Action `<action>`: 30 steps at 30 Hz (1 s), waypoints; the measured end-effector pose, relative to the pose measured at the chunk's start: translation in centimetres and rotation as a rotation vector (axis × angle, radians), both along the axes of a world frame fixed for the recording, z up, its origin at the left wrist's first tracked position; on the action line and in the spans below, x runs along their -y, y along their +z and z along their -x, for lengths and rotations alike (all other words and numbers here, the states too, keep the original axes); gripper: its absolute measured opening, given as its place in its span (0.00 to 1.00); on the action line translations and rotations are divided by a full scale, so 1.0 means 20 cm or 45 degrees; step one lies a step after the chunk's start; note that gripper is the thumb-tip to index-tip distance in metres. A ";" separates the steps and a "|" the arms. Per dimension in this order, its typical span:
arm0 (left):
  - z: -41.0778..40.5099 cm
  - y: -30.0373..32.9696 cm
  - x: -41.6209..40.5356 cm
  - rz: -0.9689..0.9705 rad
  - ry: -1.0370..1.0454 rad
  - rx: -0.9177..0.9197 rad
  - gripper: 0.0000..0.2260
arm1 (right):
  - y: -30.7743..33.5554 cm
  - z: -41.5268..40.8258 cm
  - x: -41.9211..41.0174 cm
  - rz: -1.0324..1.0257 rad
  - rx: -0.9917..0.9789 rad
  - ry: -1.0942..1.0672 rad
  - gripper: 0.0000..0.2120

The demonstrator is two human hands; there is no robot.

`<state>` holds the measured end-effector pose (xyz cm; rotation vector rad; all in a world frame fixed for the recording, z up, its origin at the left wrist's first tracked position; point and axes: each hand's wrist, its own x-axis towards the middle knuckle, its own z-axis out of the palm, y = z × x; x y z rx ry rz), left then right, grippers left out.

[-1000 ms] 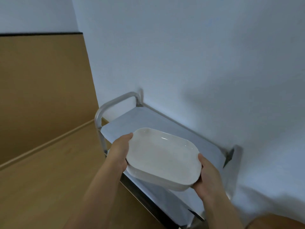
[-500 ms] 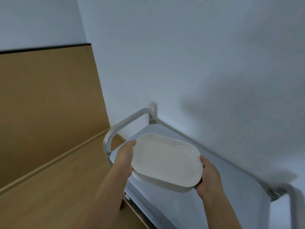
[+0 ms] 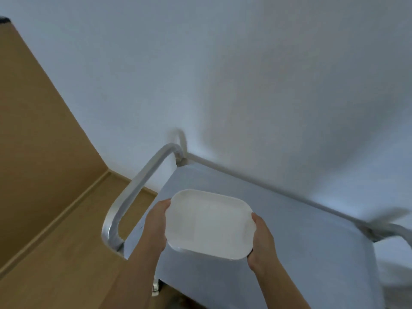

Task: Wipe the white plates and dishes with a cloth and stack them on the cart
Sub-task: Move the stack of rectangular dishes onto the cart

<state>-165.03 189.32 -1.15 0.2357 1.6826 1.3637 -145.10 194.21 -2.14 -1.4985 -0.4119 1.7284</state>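
Observation:
A white rectangular dish (image 3: pixel 209 224) with rounded corners is held level between both hands, low over the left part of the metal cart's top shelf (image 3: pixel 312 237). My left hand (image 3: pixel 157 224) grips the dish's left edge. On the opposite edge my right hand (image 3: pixel 262 241) holds the dish. Whether the dish touches the shelf cannot be told. No cloth is in view.
The cart stands against a white wall (image 3: pixel 245 74). A curved metal handle (image 3: pixel 138 188) rises at the cart's left end and another handle (image 3: pixel 399 230) at its right end. Wooden floor (image 3: pixel 55 253) and a wooden panel (image 3: pixel 33 130) lie to the left.
The view has swung right and closer to the cart. Both hands have carried the dish farther over the shelf and lower toward its surface.

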 end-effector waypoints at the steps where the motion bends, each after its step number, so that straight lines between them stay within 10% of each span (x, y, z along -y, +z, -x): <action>1: 0.04 -0.03 -0.04 0.014 -0.042 -0.007 0.12 | -0.03 0.04 -0.02 0.014 0.009 -0.039 0.09; 16: 0.38 -0.43 -0.42 0.149 -0.388 0.200 0.15 | -0.34 0.35 -0.20 0.216 0.208 -0.356 0.11; 30: 0.35 -0.50 -0.48 0.267 -0.452 -0.062 0.13 | -0.40 0.32 -0.21 0.254 0.288 -0.270 0.11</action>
